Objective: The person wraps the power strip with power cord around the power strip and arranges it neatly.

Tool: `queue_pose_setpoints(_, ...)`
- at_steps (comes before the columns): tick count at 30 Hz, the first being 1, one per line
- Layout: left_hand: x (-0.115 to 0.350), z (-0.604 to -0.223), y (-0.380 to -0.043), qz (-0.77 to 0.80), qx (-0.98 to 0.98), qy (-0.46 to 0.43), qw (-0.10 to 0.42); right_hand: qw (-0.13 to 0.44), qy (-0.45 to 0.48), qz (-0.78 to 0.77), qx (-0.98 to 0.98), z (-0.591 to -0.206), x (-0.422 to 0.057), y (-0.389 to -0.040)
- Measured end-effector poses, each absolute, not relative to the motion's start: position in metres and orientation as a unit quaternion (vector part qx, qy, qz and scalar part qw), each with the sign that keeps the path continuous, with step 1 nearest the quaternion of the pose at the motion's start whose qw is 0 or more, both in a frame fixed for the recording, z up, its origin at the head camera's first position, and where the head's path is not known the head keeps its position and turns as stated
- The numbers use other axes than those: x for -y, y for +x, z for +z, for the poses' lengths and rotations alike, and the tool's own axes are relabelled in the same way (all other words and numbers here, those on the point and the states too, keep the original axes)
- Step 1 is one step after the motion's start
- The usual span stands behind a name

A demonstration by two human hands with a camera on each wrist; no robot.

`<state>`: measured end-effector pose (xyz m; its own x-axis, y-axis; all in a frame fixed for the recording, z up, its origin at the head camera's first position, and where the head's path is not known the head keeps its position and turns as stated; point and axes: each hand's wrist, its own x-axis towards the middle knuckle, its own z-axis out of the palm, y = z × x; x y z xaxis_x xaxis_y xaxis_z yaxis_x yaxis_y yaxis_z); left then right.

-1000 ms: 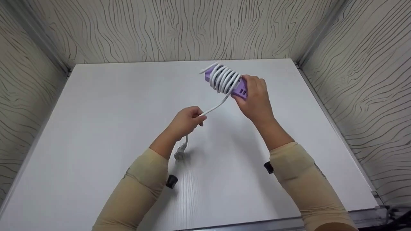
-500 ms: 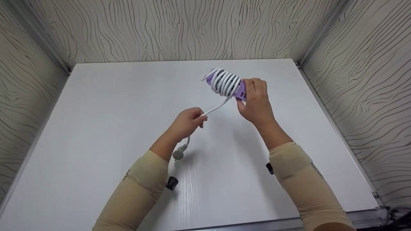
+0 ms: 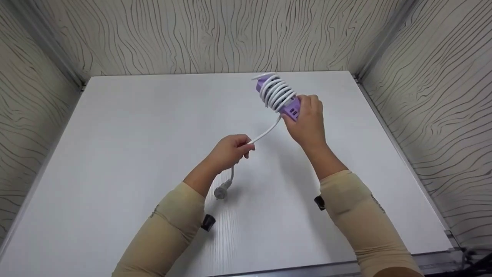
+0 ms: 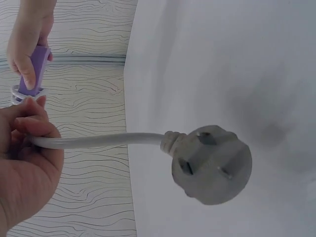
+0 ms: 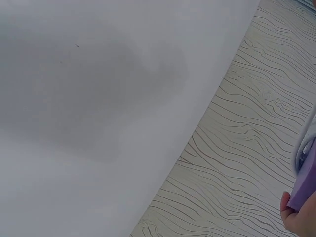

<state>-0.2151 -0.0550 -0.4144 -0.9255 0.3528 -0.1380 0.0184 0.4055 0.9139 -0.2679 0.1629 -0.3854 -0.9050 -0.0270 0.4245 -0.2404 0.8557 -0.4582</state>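
Note:
A purple power strip (image 3: 291, 109) with USB ports is held up over the table, its near end gripped by my right hand (image 3: 308, 123). White cord (image 3: 276, 93) circles the strip in several side-by-side loops. From the last loop the cord runs down to my left hand (image 3: 231, 151), which pinches it between thumb and fingers. Below that hand dangles the cord's round plug (image 4: 212, 165), its three prongs facing the left wrist camera. In the right wrist view only a corner of the strip (image 5: 305, 182) and part of the right hand show at the right edge.
The white table (image 3: 153, 115) lies under both hands. Wood-grain panels (image 3: 215, 36) stand behind it and at both sides. A metal rail (image 3: 307, 269) runs along the front edge, with dark cables (image 3: 478, 263) at the lower right corner.
The strip first tipped slightly down, then rose and shifted a little to the right. My left hand has moved slightly right and nearer, the plug swinging along with it.

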Motion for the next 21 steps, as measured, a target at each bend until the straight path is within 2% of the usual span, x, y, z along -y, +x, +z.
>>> queue_pose_setpoints(12,0.061,-0.406,-0.213,0.557,-0.814,0.076,0.145,0.245,0.13,0.089,0.957,-0.397,-0.171,-0.27)
queue_pose_setpoints(21,0.063,-0.4,-0.214,0.555,-0.82,0.061,0.124,0.198,0.117,0.08,0.97,-0.402,-0.177,-0.272)
